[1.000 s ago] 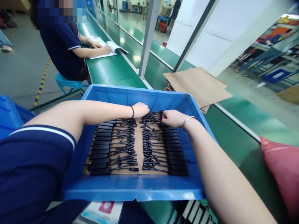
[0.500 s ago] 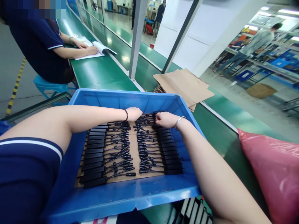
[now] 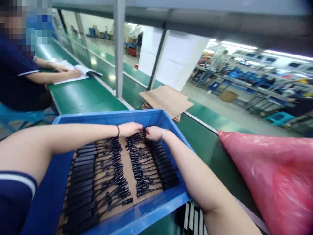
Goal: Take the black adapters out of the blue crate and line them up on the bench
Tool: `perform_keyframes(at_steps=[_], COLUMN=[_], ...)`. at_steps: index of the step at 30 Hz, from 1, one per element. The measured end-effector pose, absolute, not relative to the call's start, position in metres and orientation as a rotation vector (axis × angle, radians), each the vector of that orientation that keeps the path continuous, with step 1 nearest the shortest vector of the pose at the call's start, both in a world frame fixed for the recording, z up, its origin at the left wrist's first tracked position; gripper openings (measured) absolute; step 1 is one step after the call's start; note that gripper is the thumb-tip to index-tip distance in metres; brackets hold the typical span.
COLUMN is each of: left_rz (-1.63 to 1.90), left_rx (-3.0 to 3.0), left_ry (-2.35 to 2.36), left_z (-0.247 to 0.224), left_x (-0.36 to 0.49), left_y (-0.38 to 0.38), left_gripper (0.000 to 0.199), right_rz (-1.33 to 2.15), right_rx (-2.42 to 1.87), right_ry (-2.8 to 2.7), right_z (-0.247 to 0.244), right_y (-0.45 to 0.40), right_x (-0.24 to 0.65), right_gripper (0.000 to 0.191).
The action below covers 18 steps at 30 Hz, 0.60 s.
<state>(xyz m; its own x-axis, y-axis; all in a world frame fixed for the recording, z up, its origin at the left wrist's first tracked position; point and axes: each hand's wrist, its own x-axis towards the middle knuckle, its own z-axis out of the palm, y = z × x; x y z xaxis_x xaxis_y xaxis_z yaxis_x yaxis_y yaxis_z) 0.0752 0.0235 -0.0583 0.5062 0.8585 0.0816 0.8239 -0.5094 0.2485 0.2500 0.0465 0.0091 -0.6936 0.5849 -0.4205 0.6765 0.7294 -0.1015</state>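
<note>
Off the far-left corner of the blue plastic crate (image 3: 156, 209), a co-worker (image 3: 18, 75) in navy short sleeves sits on a blue stool (image 3: 12, 114), hands on an open notebook (image 3: 84, 69) atop the green bench (image 3: 85, 98). Inside the crate, L side, you've a row of black cabled modules (image 3: 79, 192), flat bodies by the L wall, cables pointing in twd the crate's middle. A strip of cardboard liner (image 3: 128, 166) shows betw. the two sets of cable ends.

Your L hand (image 3: 130, 129), dark beaded bracelet (image 3: 118, 131) at the wrist, is at the crate's far end, fingers bent down over cables; can't tell if they pinch one. Just beside it, your R hand (image 3: 153, 133), silver bangle (image 3: 164, 133) on, sits at the far end of the right-hand row (image 3: 166, 163), fingers curled in; what's betw. them is hidden, so grip unclear. That row's bodies line the crate's R wall, cables facing in.

Past the crate's far-R corner: stacked brown cardboard sheets (image 3: 166, 99). R of the crate, apart from it: a red plastic bag (image 3: 269, 169).
</note>
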Motion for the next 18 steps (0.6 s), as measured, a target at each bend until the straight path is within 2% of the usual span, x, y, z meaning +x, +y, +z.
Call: perform_keyframes(at_steps=[8, 14, 18], left_rz=[0.331, 0.527, 0.73], left_rx=[2.446, 2.317, 2.035], left_ry=[1.413, 1.363, 1.365], left_z=[-0.081, -0.088, -0.091], left_x=[0.071, 0.068, 0.076], left_y=[0.025, 0.022, 0.022], left_gripper=[0.025, 0.025, 0.02], right_rz=[-0.451, -0.435, -0.464], right_rx=[1.29, 1.261, 1.182], right_ry=[2.572, 2.632, 2.716], right_z=[0.009, -0.004, -0.019], right_y=[0.03, 0.034, 0.052], right_x=[0.252, 0.243, 0.239], right_gripper=[0.032, 0.032, 0.024])
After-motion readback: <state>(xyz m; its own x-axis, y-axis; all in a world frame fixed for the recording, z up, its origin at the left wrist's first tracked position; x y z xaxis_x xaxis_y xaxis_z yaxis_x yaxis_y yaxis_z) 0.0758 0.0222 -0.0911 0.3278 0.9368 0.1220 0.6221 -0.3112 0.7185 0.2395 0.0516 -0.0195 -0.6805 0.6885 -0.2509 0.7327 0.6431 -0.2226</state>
